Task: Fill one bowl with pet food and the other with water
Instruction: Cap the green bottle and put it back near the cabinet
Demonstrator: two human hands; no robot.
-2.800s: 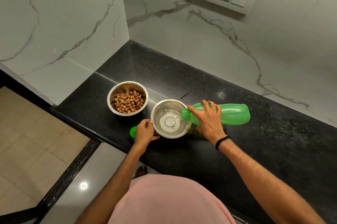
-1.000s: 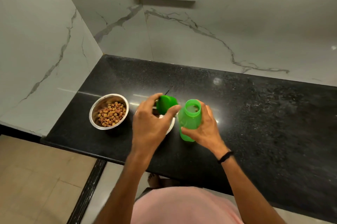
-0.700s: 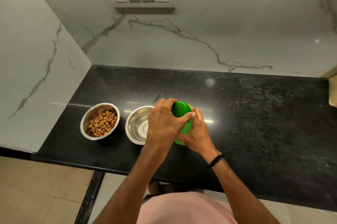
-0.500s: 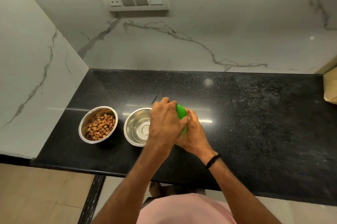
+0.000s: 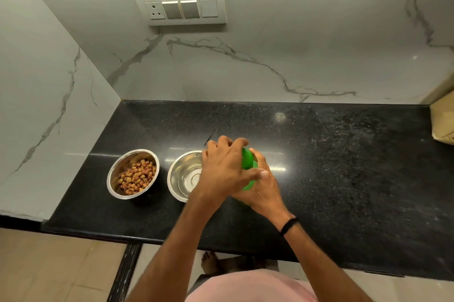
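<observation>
Two steel bowls stand side by side on the black counter (image 5: 344, 178). The left bowl (image 5: 115, 171) holds brown pet food (image 5: 136, 177). The right bowl (image 5: 179, 173) holds clear water and is partly hidden by my left hand (image 5: 223, 169). A green bottle (image 5: 249, 185) stands upright just right of that bowl, mostly covered by both hands. My left hand is closed over its green cap (image 5: 247, 160) from above. My right hand (image 5: 260, 186) wraps around the bottle's body.
White marble walls meet in a corner behind the bowls, with a switch panel (image 5: 181, 7) on the back wall. A tan bag or box (image 5: 443, 119) sits at the counter's far right edge. The counter's front edge runs just below my wrists, with tiled floor beneath.
The bottle went from tilted over the water bowl to upright beside it. My left hand brought the green cap onto its mouth and now grips it there.
</observation>
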